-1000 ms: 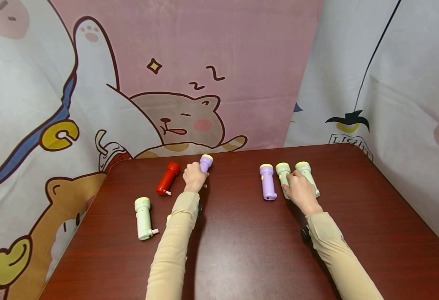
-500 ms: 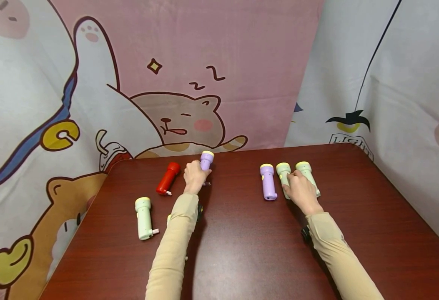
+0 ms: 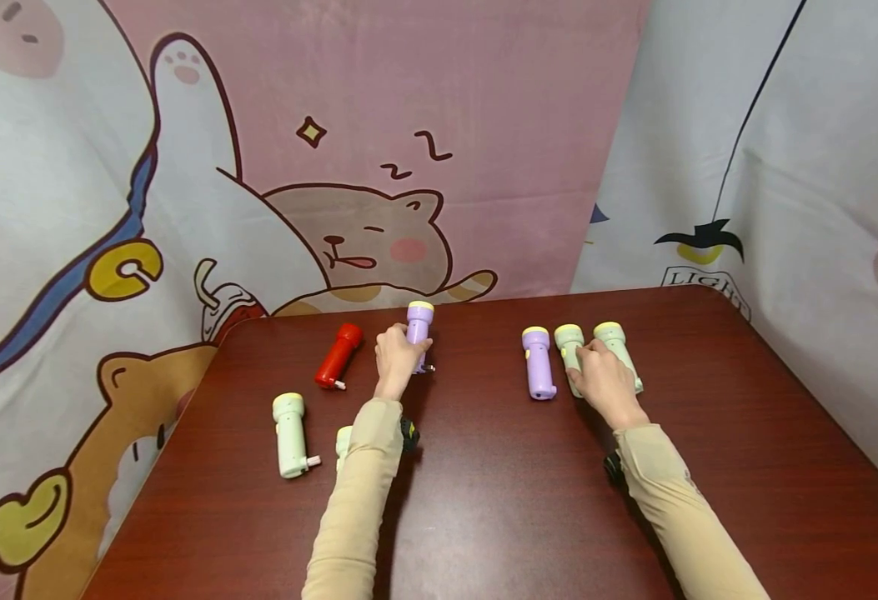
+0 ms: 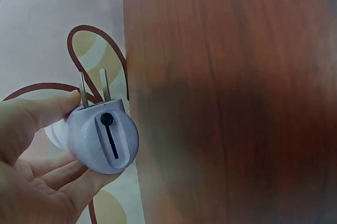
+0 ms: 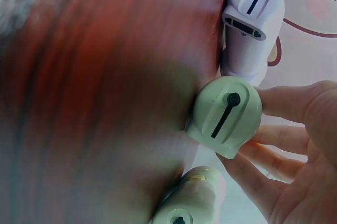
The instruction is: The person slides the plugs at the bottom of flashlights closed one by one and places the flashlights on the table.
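Note:
My left hand (image 3: 399,360) grips a purple flashlight (image 3: 418,315) with a pale yellow rim, near the far table edge. In the left wrist view two metal plug prongs (image 4: 106,86) stick out of its base, with my thumb beside them. My right hand (image 3: 608,385) has thumb and fingers around a light green flashlight (image 3: 569,340); its slotted base (image 5: 226,116) faces the right wrist camera. On one side of it lies a purple flashlight (image 3: 538,367), on the other a second light green flashlight (image 3: 613,340), partly covered by my fingers.
A red flashlight (image 3: 338,357) and a light green flashlight (image 3: 290,437) lie on the left of the brown table (image 3: 484,500). My left sleeve mostly hides another pale flashlight (image 3: 343,440). A cartoon-print cloth (image 3: 529,167) hangs behind the table.
My left hand has shifted slightly to the right, and its purple flashlight has turned from slanted to nearly straight, showing more of its body and prongs. My right hand stays in place.

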`<state>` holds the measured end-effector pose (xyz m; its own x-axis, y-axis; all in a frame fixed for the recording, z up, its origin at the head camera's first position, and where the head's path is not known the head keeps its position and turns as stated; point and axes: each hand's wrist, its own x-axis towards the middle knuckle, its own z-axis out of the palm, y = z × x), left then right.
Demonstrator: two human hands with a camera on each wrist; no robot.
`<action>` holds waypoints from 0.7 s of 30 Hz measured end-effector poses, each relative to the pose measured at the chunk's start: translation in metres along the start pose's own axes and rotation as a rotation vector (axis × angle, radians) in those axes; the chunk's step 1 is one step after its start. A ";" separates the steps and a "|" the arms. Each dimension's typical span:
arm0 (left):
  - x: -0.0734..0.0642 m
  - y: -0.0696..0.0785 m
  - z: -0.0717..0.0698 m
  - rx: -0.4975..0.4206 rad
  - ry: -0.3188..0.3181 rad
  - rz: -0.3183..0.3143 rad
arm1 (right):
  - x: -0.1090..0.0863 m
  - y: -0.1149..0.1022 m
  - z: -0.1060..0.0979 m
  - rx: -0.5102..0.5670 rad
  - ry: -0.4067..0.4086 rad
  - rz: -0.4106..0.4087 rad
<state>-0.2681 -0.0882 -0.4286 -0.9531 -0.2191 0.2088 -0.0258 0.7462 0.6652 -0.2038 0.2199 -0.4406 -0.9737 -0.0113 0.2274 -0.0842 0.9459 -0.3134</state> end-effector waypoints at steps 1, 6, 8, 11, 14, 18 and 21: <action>-0.001 0.000 0.001 -0.007 -0.001 -0.002 | 0.000 0.000 0.000 0.001 -0.001 0.000; -0.009 0.005 0.002 -0.054 0.001 -0.020 | 0.000 0.000 0.000 0.006 -0.008 -0.003; -0.012 0.008 0.002 -0.080 0.003 -0.024 | 0.000 0.001 0.000 0.009 -0.010 -0.002; -0.017 0.011 0.002 -0.108 0.007 -0.030 | 0.000 0.001 0.000 0.015 -0.011 0.002; -0.020 0.014 0.002 -0.123 0.009 -0.033 | 0.000 0.002 0.000 0.020 -0.011 0.004; -0.024 0.015 0.002 -0.133 0.010 -0.042 | 0.000 0.002 0.001 0.028 -0.008 0.010; -0.027 0.016 0.003 -0.161 0.007 -0.061 | 0.000 0.002 0.001 0.036 -0.011 0.016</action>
<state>-0.2441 -0.0688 -0.4260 -0.9490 -0.2660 0.1691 -0.0345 0.6211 0.7829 -0.2036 0.2215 -0.4418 -0.9772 -0.0003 0.2125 -0.0763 0.9338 -0.3496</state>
